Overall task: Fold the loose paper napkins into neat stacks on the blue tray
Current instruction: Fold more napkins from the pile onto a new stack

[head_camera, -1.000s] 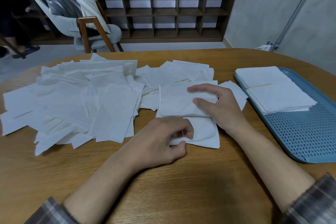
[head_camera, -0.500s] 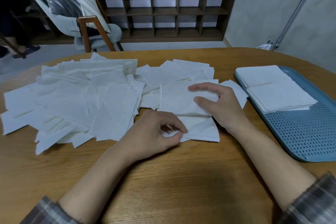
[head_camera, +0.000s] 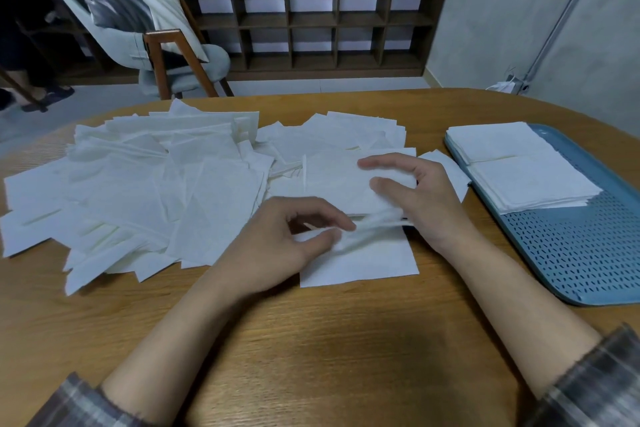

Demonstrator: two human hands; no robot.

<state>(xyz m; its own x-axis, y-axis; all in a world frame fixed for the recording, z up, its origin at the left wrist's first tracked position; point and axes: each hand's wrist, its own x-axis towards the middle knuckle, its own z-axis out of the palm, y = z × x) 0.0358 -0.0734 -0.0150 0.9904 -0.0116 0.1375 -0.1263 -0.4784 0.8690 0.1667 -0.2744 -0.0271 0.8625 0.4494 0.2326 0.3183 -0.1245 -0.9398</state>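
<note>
— Where are the hands?

— Close together but not touching, over the middle of the wooden surface (head_camera: 311, 340). The left hand (head_camera: 277, 243) pinches a blurred paper edge between thumb and forefinger. That edge rises off a flat napkin (head_camera: 367, 263) lying under and just in front of both hands.

— And the other one?

— The right hand (head_camera: 426, 204) has its fingers curved over a raised napkin (head_camera: 332, 184) just beyond the flat one. Its thumb is hidden beneath the paper, so I cannot tell whether it grips or only rests there.

— What crowds them?

— The loose napkins (head_camera: 145, 191) spread in an overlapping heap to the left of the left hand and beyond both hands, some sliding under the raised napkin. One corner pokes out past the right hand's knuckles.

— The tray?

— The blue tray (head_camera: 571, 253) sits to the right of the right hand, apart from it, with two folded stacks (head_camera: 519, 166) side by side at its far end. Its near, perforated part is bare.

— Behind all that?

— A chair (head_camera: 166, 55) and a dark shelf unit (head_camera: 329, 17) stand beyond the surface.
</note>
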